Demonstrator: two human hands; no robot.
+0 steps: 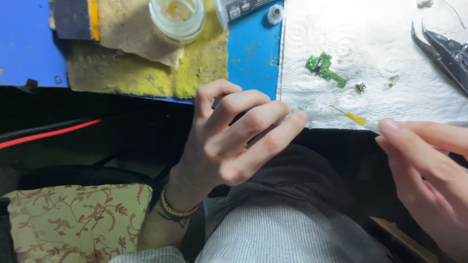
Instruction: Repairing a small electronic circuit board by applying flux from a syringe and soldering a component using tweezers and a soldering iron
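White paper towel (390, 48) on blue tabletop (253, 48). Yellow-tipped needle (355, 118) pinched in right hand (429, 170), pointing up-left toward green board (325, 69). Left hand (234, 141) nearby, fingers (273, 139) loosely spread, holding nothing.

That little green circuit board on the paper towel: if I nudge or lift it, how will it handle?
The green circuit board looks thin and small, so probably very light and stiff. Lying flat on the textured paper towel, it should slide or snag rather than roll. Its narrow, irregular shape and mounted parts suggest fragility; gripping by the edges seems safest.
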